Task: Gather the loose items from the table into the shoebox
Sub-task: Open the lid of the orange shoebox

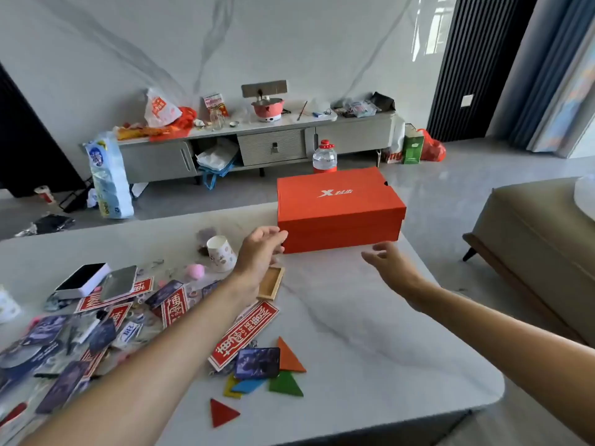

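Shoebox (339, 214) just beyond both hands' fingers (273, 234)

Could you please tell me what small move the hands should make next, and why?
Probably lift the lid off the orange shoebox: it is shut, the left hand and right hand reach open toward its front, and loose tags and tiles lie on the table.

I see my left hand (262, 249) at the closed orange shoebox (339, 209), right hand (388, 262) open nearby, above the cluttered tabletop (370, 333).
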